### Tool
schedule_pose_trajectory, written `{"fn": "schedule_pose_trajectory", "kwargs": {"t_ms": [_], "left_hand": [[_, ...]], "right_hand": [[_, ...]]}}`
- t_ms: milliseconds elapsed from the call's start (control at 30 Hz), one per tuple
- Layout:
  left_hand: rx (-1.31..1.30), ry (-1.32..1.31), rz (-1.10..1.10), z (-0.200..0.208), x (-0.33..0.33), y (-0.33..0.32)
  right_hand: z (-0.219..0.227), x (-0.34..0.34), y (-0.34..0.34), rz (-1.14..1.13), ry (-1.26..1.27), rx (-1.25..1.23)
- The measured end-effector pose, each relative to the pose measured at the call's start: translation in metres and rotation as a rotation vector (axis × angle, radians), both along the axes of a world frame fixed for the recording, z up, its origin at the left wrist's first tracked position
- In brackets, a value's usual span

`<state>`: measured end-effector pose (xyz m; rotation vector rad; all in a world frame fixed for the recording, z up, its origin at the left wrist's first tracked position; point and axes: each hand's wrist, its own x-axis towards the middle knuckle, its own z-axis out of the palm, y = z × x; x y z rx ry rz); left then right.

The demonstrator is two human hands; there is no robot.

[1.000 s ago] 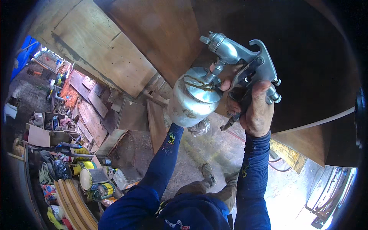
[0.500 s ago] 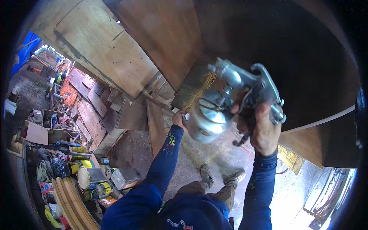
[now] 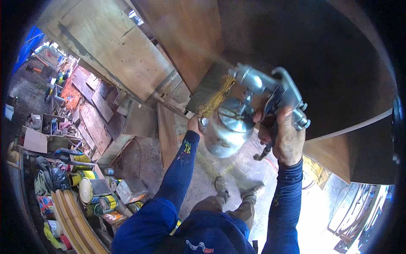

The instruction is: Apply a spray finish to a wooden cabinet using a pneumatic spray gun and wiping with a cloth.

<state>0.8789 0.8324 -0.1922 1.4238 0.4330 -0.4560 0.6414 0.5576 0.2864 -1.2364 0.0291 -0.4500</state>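
My right hand (image 3: pixel 288 137) is wrapped round the handle of a metal spray gun (image 3: pixel 253 80), fingers at its trigger. Below the gun hangs its round silver cup (image 3: pixel 230 131), blurred and hiding part of what lies behind. A faint pale mist streaks from the nozzle toward the upper left, across a brown wooden panel (image 3: pixel 182 34). My left hand (image 3: pixel 194 124) is closed at the lower corner of a dark wooden board (image 3: pixel 207 91) with a yellow-stained edge. Some of its fingers are hidden, and a small shiny round thing shows beside it.
A large dark curved surface (image 3: pixel 304 55) fills the upper right. A pale wooden panel (image 3: pixel 114 46) leans at the upper left. Paint cans (image 3: pixel 86 190), curved wooden strips (image 3: pixel 76 220) and loose boards (image 3: pixel 95 120) crowd the left side. A hose end (image 3: pixel 259 156) hangs under the gun.
The spray gun and my right hand have shifted slightly left, and a mist streak now shows off the nozzle. My left hand stays at the board's corner. The whole view has turned slightly.
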Motion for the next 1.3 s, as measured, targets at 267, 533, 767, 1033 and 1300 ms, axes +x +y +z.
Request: {"fn": "schedule_pose_trajectory", "kwargs": {"t_ms": [267, 533, 767, 1033, 1300], "left_hand": [[-0.535, 0.142, 0.103, 0.156, -0.033, -0.044], [-0.495, 0.144, 0.13, 0.143, -0.037, -0.04], [-0.328, -0.088, 0.018, 0.129, -0.047, -0.024], [-0.564, 0.256, 0.066, 0.13, -0.024, -0.027], [-0.454, 0.209, 0.082, 0.139, -0.012, -0.057]], "right_hand": [[-0.083, -0.039, -0.009, 0.021, 0.363, -0.211], [0.013, -0.045, 0.004, -0.189, -0.009, -0.166], [0.009, -0.026, 0.006, -0.209, -0.035, -0.205], [-0.086, -0.018, 0.012, -0.078, 0.343, -0.323], [-0.077, -0.014, -0.011, -0.204, 0.369, -0.395]]}}
